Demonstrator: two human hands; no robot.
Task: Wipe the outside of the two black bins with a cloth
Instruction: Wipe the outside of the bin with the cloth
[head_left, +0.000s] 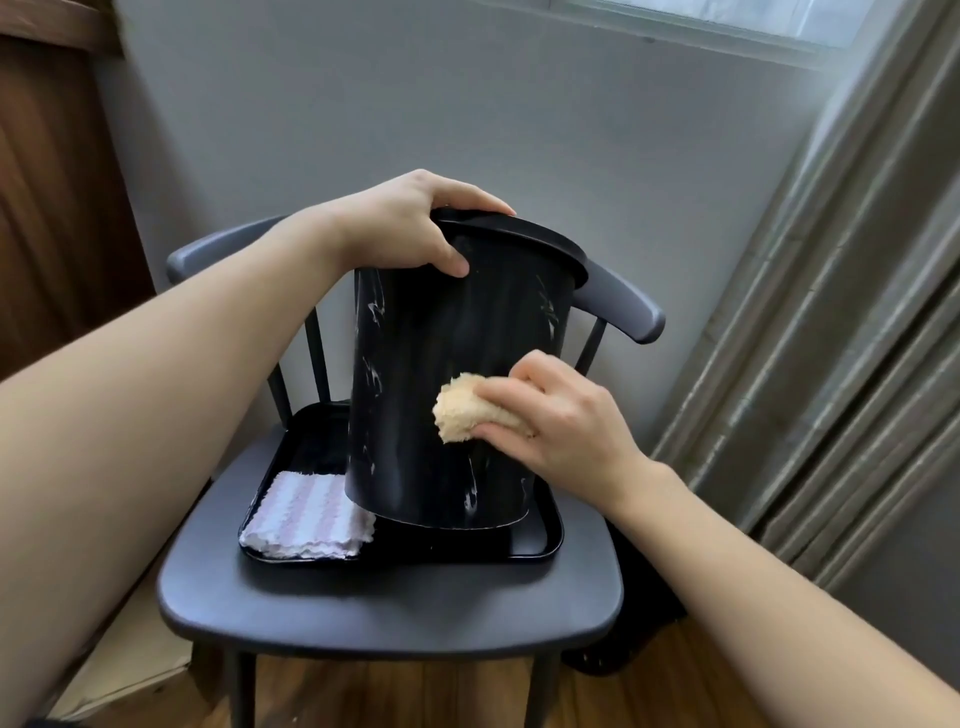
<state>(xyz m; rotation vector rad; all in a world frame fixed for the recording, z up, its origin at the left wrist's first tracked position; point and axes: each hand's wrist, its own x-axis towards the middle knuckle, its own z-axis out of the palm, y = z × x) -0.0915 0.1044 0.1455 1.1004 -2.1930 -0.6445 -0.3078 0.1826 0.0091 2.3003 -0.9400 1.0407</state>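
Black bin (447, 374) stood tilted in a black tray (540, 540) on a dark chair (395, 608) near a grey wall (415, 104). Left hand (400, 228) gripped its rim with curled fingers; right hand (566, 421) pinched a tan cloth (462, 408) against its side, a striped cloth (306, 514) lying at the tray's left.

L hand (410, 228) curled gripping, R hand (561, 421) pinching, both forearms extended.

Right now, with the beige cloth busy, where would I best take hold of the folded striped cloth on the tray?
Pinch the folded striped cloth by its near left corner, coming from above on the left. It lies flat in the black tray with that corner exposed, while the tilted black bin crowds its right edge. The left hand would need to release the bin's rim first.
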